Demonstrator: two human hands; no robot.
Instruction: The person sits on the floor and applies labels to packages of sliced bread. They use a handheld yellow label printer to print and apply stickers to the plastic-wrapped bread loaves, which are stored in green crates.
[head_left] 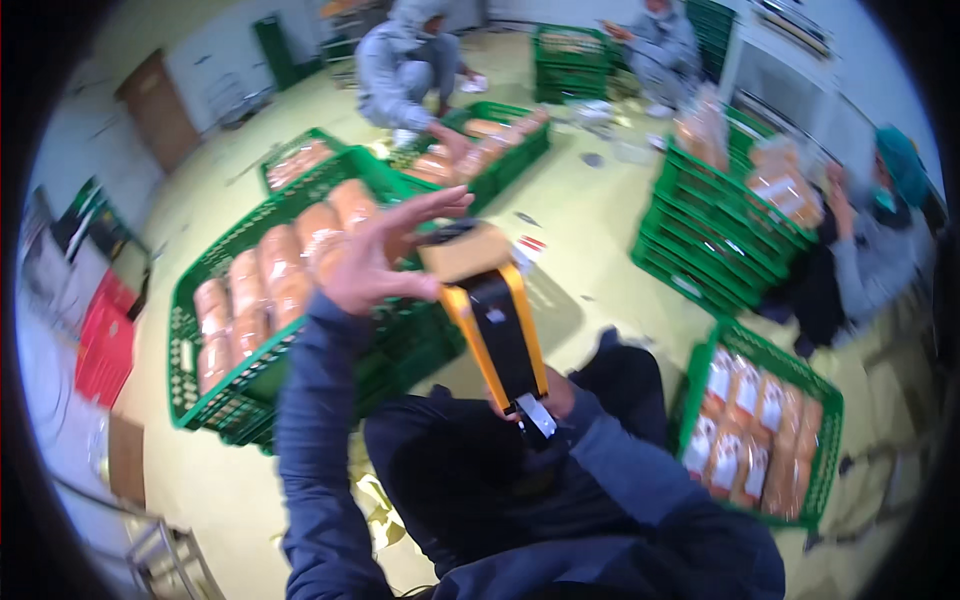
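Observation:
My right hand [550,395] grips the lower end of a yellow-and-black hand-held tool [490,335], which has a tan, block-like top [465,250] and a pale metal piece at its near end. My left hand [385,255] is raised just left of that top, thumb and fingers spread, holding nothing; whether it touches the top I cannot tell. Behind it, a large green crate [185,380] holds rows of wrapped bread loaves [280,270]. At the lower right another green crate [830,440] holds wrapped loaves, several with white labels [745,385].
Co-workers in grey crouch at the back [405,70], [660,50] and right [870,260]. Stacked green crates [700,250] with bagged bread stand at the right; more crates [530,150] lie ahead on the pale floor [580,280]. A red crate [105,350] and metal frame [170,555] are at the left.

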